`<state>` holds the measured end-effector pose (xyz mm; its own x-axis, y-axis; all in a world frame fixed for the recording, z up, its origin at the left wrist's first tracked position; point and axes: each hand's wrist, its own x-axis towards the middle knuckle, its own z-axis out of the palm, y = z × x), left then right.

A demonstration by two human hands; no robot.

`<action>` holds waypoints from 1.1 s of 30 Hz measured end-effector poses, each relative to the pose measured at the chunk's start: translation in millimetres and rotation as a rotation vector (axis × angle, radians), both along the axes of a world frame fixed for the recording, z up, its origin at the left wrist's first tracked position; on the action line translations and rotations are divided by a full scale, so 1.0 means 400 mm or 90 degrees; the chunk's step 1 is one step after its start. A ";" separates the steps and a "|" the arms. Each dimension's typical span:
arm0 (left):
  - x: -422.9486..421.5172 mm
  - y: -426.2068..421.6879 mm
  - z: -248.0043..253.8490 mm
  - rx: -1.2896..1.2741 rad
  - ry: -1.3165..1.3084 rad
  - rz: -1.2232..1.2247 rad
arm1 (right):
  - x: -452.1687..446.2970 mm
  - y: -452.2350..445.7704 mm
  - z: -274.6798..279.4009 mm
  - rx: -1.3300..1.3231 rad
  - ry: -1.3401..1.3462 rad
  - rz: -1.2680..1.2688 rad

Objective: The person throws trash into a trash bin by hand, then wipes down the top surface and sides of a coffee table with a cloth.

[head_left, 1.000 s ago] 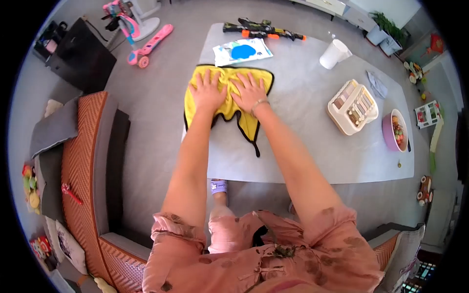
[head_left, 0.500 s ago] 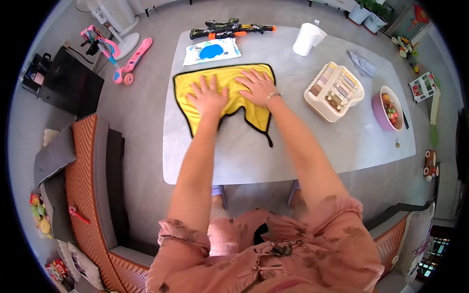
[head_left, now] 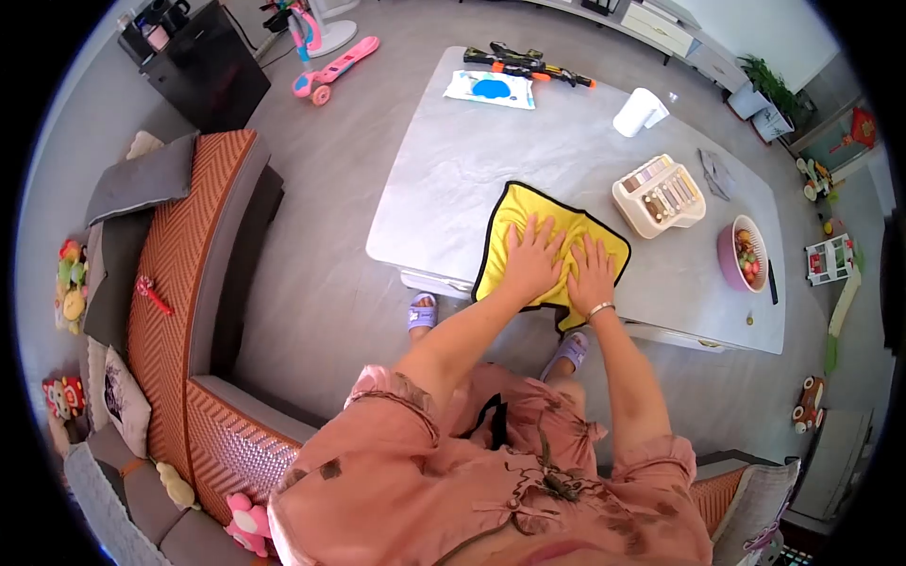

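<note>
Head: left hand (head_left: 534, 264), right hand (head_left: 593, 281), fingers parted, press cloth (head_left: 575, 224) seemingly overhanging table (head_left: 434, 189) edge.

- Your yellow cloth (head_left: 548, 205): soft, matt fabric
- Your tabletop (head_left: 439, 179): smooth, slightly glossy
- Sofa seat (head_left: 206, 212) on your left: rough, woven
- Far white pitcher (head_left: 632, 115): smooth plastic

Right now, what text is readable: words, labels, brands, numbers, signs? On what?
None can be read.
Pack: any lettering around the blue patch is too small.
Left slipper: pale strap mark, too small.
Cushion: dark print, too blurred to tell.
</note>
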<state>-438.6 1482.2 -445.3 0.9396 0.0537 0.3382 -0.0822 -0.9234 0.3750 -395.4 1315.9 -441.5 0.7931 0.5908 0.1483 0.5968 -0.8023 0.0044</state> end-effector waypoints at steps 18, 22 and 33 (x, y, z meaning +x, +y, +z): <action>-0.183 0.585 0.004 0.111 0.257 0.249 | -0.166 0.650 -0.006 0.079 0.077 0.131; -0.141 0.607 0.001 0.062 0.256 0.269 | -0.107 0.678 -0.010 0.099 0.078 0.148; -0.154 0.367 -0.040 0.227 0.255 0.328 | -0.074 0.430 -0.019 0.123 0.117 0.227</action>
